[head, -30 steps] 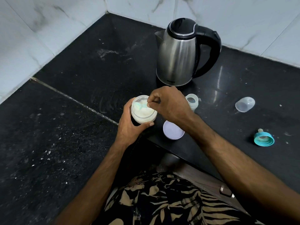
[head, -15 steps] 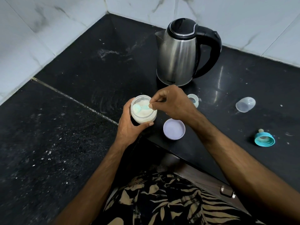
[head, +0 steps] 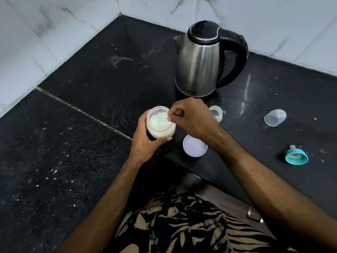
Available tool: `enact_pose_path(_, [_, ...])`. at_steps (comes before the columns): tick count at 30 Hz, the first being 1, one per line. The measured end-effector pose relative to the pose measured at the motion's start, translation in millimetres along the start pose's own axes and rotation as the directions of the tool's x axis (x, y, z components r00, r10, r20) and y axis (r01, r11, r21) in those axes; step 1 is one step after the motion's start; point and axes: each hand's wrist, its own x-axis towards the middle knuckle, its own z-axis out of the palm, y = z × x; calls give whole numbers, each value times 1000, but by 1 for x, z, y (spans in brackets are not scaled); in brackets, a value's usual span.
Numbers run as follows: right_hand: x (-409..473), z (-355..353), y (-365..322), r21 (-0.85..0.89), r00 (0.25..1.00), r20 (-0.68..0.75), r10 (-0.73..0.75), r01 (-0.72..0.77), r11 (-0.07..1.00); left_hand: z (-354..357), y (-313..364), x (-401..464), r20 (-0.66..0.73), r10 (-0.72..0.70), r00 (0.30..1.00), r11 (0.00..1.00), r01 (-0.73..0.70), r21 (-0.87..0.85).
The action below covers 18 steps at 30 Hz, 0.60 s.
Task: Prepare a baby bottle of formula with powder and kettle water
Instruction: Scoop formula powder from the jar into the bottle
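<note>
Setting: a corner of white marble-look wall tiles (head: 54, 33) above a black speckled stone worktop (head: 73, 161), dusted with pale specks.
Left hand (head: 144, 141): wrapped round the side of a small clear powder jar (head: 160, 123), thumb across its near wall, fingers curled behind it.
Powder jar: open-topped, holding pale cream powder, near the front edge of the worktop where a seam line runs; whether its base rests on the stone cannot be told.
Right hand (head: 191, 117): fingers curled, thumb and forefinger pinching the handle end of a pale teal scoop (head: 160, 121).
Scoop: its bowl lies inside the jar mouth, against the powder, handle reaching right toward the pinching fingers.
Jar lid (head: 195, 148): a round lilac-white disc lying flat on the worktop, just right of the jar and under the right wrist.
Baby bottle (head: 217, 114): clear, partly hidden behind the right hand, open mouth showing, in front of the kettle.
Kettle (head: 200, 61): brushed steel with black lid and handle, upright toward the back wall, handle pointing right.
Clear cap (head: 275, 117): lying on its side, well to the right.
Teal collar with teat (head: 296, 156): on the worktop near the right edge, in front of the clear cap.
Clothing: a dark garment with tan leaf print (head: 182, 225) at the bottom.
</note>
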Motion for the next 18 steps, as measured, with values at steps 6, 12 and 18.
enact_pose_path(6, [-1, 7, -7, -7, 999, 49, -20, 21, 1000, 0, 0, -1, -4, -13, 1000, 1000, 13, -1])
enact_pose_path(12, [4, -2, 1, 56, 1000, 0, 7, -7, 998, 1, 2, -1, -12, -22, 1000, 1000, 22, 6])
enact_pose_path(18, [4, -4, 4, 70, 1000, -15, 2, -1, 998, 0, 5, -2, -9, -27, 1000, 1000, 27, 8])
